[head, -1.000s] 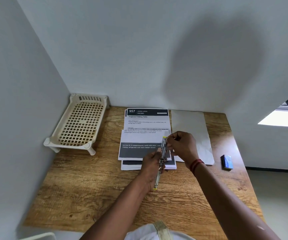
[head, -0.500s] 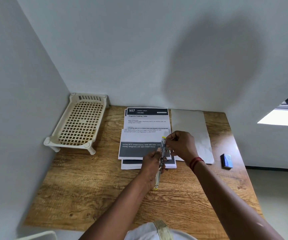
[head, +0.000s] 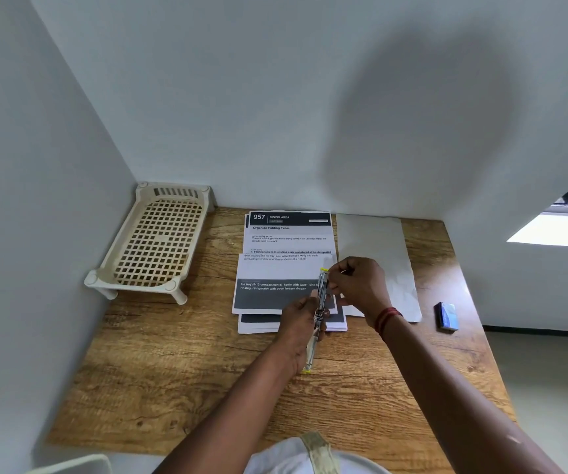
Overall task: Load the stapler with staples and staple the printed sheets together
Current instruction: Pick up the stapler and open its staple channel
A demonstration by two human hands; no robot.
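Left hand closed around middle of stapler, held above table, just over near edge of printed sheets. Stapler swung open, long and thin, far end toward 12 o'clock, near end toward 6. Right hand at 1 o'clock of left, fingertips pinched at stapler's far end; staples there too small to tell. Small blue box at 3 o'clock on table. Cream tray at 10 o'clock.
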